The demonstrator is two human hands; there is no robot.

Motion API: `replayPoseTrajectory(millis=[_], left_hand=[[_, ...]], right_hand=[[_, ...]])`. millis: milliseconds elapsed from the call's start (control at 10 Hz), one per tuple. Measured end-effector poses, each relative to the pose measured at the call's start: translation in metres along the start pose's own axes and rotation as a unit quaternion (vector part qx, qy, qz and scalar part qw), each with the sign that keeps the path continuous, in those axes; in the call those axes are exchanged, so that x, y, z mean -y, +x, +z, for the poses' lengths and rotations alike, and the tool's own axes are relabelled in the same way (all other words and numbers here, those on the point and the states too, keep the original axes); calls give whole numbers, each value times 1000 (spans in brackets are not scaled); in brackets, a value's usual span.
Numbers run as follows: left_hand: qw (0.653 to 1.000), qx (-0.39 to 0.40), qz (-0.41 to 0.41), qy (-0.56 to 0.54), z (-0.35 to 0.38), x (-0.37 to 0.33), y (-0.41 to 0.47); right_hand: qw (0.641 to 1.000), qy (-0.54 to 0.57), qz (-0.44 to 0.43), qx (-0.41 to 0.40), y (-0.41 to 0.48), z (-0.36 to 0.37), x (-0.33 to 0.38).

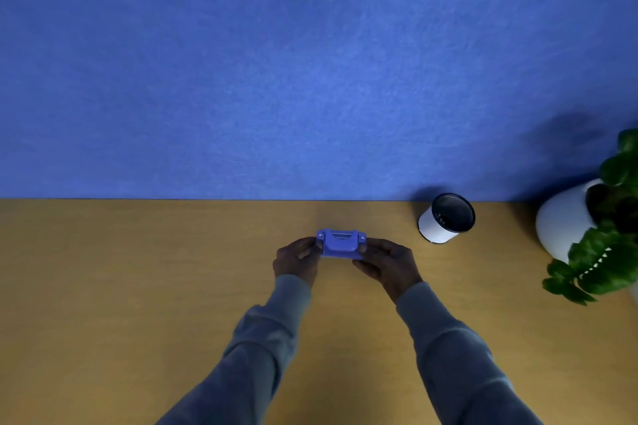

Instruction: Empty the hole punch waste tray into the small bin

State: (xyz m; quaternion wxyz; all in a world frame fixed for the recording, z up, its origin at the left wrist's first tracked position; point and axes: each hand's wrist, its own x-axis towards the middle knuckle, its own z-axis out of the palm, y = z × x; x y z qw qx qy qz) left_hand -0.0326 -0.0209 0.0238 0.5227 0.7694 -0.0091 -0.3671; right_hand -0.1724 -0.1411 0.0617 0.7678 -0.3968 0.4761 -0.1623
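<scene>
Centrally, blue hole punch point(341, 244) held between both hands, low over or resting on the wooden tabletop point(138, 286), cannot tell which. Left hand point(296, 260) gripping the punch's left end, fingers point(308, 245) curled and pinching that end, thumb on the near side. Right hand point(388, 262) gripping the right end, fingers point(366, 248) curled and pinching that end likewise. Grey sleeves point(448, 348) reaching in from the bottom edge. Waste tray not tellable apart from the punch body. Small bin point(445, 217), white with a dark rim and dark inside, standing on the tabletop to the right of the punch and farther back, near the blue wall point(310, 62), well apart from both hands; looks tilted toward the camera, likely lens effect. White plant pot point(562, 221) with green leaves point(600, 269) at far right edge, beyond the bin
</scene>
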Motion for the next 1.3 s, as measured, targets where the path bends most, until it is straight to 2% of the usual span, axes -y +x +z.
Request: replayPoseTrajectory(millis=[200,300,400,500,600,800,1000,1200,1300], left_hand=[[997,-22,-52,55,18,-25,12],[993,-25,-54,103,25,-27,23],[988,-23,-41,148,29,-25,33],[984,-27,-18,175,31,-22,41],[976,-31,-3,215,34,-24,47],[949,-34,33,311,38,-32,54],[931,-26,46,362,39,-31,58],[925,-13,52,377,33,-32,51],[930,-19,44,365,22,-30,44]], right_hand=[[998,22,17,-50,43,-1,-12],[996,11,30,-78,57,-2,-16],[993,-34,30,-106,70,-2,-20],[982,-125,15,-142,82,0,-28],[958,-225,3,-178,87,8,-31],[946,-234,-13,-223,88,24,-23],[924,-318,-24,-210,88,31,-21],[902,-400,-47,-155,77,32,-15],[910,-390,-46,-132,69,17,-13]])
